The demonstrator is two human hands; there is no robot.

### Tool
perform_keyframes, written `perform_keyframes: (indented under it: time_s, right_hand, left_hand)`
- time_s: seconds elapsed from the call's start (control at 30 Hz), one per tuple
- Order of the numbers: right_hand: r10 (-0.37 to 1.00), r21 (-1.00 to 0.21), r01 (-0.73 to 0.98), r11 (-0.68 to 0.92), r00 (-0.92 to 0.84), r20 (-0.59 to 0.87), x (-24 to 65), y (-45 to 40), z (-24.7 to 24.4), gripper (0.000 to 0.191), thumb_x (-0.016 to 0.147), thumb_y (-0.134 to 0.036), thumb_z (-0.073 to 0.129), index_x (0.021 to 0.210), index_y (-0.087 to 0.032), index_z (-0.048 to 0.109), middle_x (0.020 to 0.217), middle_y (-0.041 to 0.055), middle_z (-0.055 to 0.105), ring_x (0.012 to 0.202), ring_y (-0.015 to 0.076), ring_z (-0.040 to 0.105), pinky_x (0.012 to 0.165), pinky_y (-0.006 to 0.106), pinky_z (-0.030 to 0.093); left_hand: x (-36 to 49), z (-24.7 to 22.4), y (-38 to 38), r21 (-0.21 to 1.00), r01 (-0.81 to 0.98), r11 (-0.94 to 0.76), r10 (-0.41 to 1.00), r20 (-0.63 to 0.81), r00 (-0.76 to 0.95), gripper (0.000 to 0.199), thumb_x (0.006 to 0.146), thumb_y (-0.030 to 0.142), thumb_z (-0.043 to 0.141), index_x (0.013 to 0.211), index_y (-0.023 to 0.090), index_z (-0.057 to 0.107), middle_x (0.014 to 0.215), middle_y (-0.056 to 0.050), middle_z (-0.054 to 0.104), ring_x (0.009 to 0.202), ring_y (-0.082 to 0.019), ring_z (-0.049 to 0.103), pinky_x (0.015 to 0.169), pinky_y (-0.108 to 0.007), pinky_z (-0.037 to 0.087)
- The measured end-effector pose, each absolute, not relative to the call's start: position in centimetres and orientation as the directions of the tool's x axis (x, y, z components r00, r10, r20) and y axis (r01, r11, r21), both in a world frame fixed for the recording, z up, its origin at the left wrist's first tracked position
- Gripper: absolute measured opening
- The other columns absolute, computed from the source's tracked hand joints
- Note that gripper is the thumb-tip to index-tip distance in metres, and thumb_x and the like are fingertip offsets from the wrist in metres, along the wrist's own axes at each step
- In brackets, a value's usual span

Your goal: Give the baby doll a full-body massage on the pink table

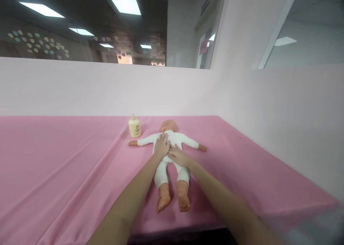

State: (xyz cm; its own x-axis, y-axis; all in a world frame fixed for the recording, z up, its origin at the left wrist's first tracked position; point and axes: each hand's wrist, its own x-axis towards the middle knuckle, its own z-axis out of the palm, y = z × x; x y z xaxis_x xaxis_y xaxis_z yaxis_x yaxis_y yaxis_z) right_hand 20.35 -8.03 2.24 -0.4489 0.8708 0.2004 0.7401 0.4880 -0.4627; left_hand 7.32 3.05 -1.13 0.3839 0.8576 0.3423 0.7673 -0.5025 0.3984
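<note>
A baby doll (175,137) in a white suit lies on its back, arms spread and bare feet toward me. My left hand (162,144) rests flat on the doll's chest and belly, fingers pointing toward its head. Lower on the belly lies my right hand (179,155), its fingers stretched out to the left and close beside my left hand. Neither hand holds anything. Part of the doll's torso is hidden under both hands.
A cream pump bottle (134,127) stands behind the doll's outstretched arm on the left. Pink cloth (80,173) with folds covers the table. White walls (107,91) with windows rise behind and at the right.
</note>
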Motion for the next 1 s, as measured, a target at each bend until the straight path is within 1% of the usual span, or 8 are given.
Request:
perform_keyframes:
  time_s: [0.13, 0.23, 0.33, 0.4, 0.47, 0.63, 0.8, 1.0]
  right_hand:
    - [0.876, -0.603, 0.642, 0.474, -0.417, 0.244, 21.1, -7.7, 2.1, 0.033, 0.096, -0.032, 0.043, 0.111, -0.022, 0.071, 0.136, 0.0040, 0.060, 0.148, 0.0225, 0.028, 0.122, 0.053, -0.001]
    - [0.901, -0.649, 0.629, 0.428, -0.350, 0.255, 21.2, -7.6, 1.8, 0.034, 0.096, -0.032, 0.042, 0.097, -0.018, 0.073, 0.111, 0.0053, 0.073, 0.120, 0.0206, 0.059, 0.124, 0.043, 0.004]
    - [0.919, -0.644, 0.656, 0.393, -0.270, 0.286, 21.1, -7.5, 1.5, 0.040, 0.098, -0.028, 0.033, 0.090, -0.018, 0.071, 0.098, 0.0043, 0.074, 0.094, 0.0159, 0.066, 0.122, 0.032, 0.016]
    - [0.918, -0.593, 0.710, 0.380, -0.212, 0.334, 20.9, -7.1, 1.2, 0.041, 0.098, -0.029, 0.030, 0.090, -0.019, 0.069, 0.098, 0.0041, 0.072, 0.094, 0.0162, 0.064, 0.119, 0.033, 0.023]
    - [0.909, -0.552, 0.749, 0.366, -0.159, 0.386, 20.7, -6.6, 0.9, 0.036, 0.098, -0.033, 0.033, 0.096, -0.020, 0.066, 0.112, 0.0056, 0.068, 0.109, 0.0180, 0.059, 0.116, 0.036, 0.028]
    - [0.896, -0.465, 0.806, 0.367, -0.172, 0.410, 20.6, -4.8, 1.0, 0.046, 0.097, -0.037, 0.039, 0.139, -0.023, 0.047, 0.159, 0.0063, 0.027, 0.149, 0.0214, 0.017, 0.121, 0.043, 0.015]
    - [0.950, -0.332, 0.896, 0.294, -0.235, 0.207, 20.1, -2.6, 1.9, 0.055, 0.102, -0.049, 0.020, 0.155, -0.036, 0.018, 0.165, -0.0045, 0.006, 0.153, 0.0210, -0.001, 0.122, 0.049, 0.005]
    - [0.981, -0.338, 0.926, 0.167, -0.121, 0.152, 19.7, 0.4, 1.2, 0.060, 0.102, -0.050, 0.015, 0.157, -0.029, 0.006, 0.165, 0.0006, 0.001, 0.153, 0.0174, -0.003, 0.121, 0.047, 0.006]
  left_hand:
    - [8.0, -1.0, 2.6, 0.436, 0.821, -0.368, 0.914, 0.334, 0.232, 0.062, 0.098, 0.041, 0.032, 0.155, 0.016, 0.024, 0.163, -0.010, 0.018, 0.151, -0.029, 0.016, 0.121, -0.048, 0.019]
    - [8.1, -0.9, 2.3, 0.474, 0.836, -0.275, 0.943, 0.303, 0.138, 0.066, 0.098, 0.043, 0.030, 0.155, 0.012, 0.023, 0.162, -0.012, 0.019, 0.151, -0.030, 0.015, 0.121, -0.049, 0.018]
    - [8.3, -0.8, 1.8, 0.499, 0.840, -0.213, 0.958, 0.276, 0.079, 0.069, 0.097, 0.046, 0.028, 0.155, 0.009, 0.021, 0.163, -0.014, 0.016, 0.151, -0.031, 0.013, 0.121, -0.051, 0.017]
    - [8.6, -0.8, 1.5, 0.490, 0.849, -0.195, 0.957, 0.285, 0.056, 0.069, 0.098, 0.045, 0.026, 0.155, 0.007, 0.019, 0.163, -0.016, 0.014, 0.151, -0.032, 0.012, 0.120, -0.054, 0.018]
    - [8.8, -0.8, 1.1, 0.458, 0.867, -0.194, 0.951, 0.306, 0.051, 0.069, 0.098, 0.043, 0.024, 0.155, 0.006, 0.018, 0.162, -0.017, 0.014, 0.151, -0.032, 0.013, 0.119, -0.056, 0.019]
    - [8.5, -1.3, 0.7, 0.345, 0.897, -0.276, 0.931, 0.327, 0.160, 0.065, 0.099, 0.038, 0.021, 0.156, 0.007, 0.018, 0.163, -0.015, 0.011, 0.151, -0.031, 0.009, 0.120, -0.054, 0.017]
    - [8.5, -1.7, 0.8, 0.250, 0.903, -0.349, 0.912, 0.312, 0.266, 0.069, 0.094, 0.037, 0.035, 0.157, 0.013, 0.020, 0.164, -0.012, 0.009, 0.152, -0.032, 0.003, 0.121, -0.056, 0.009]
    - [8.7, -1.5, 0.7, 0.277, 0.896, -0.349, 0.910, 0.328, 0.253, 0.067, 0.095, 0.035, 0.031, 0.157, 0.012, 0.020, 0.163, -0.012, 0.013, 0.152, -0.031, 0.006, 0.121, -0.056, 0.011]
